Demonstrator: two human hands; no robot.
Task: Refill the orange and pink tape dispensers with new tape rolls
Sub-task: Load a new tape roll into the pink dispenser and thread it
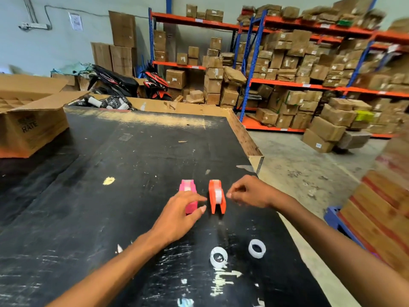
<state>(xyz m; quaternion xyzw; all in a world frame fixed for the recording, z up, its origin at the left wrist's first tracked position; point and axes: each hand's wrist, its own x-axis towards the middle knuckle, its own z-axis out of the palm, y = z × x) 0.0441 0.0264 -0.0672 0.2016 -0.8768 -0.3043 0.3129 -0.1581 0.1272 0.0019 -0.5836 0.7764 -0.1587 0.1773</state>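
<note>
pink tape dispenser (189, 194) & orange tape dispenser (217, 196) stand side by side on the black table (110, 207), each w/ a clear roll inside. left hand (181, 214) lies over the pink one's near end, fingers (200, 209) loosely spread, reaching toward the orange. right hand (250, 193) is just right of the orange one, fingers curled, tips pinched together, nothing visible between. two spare tape rolls (218, 257) (256, 248) lie nearer the body than both hands.
</note>
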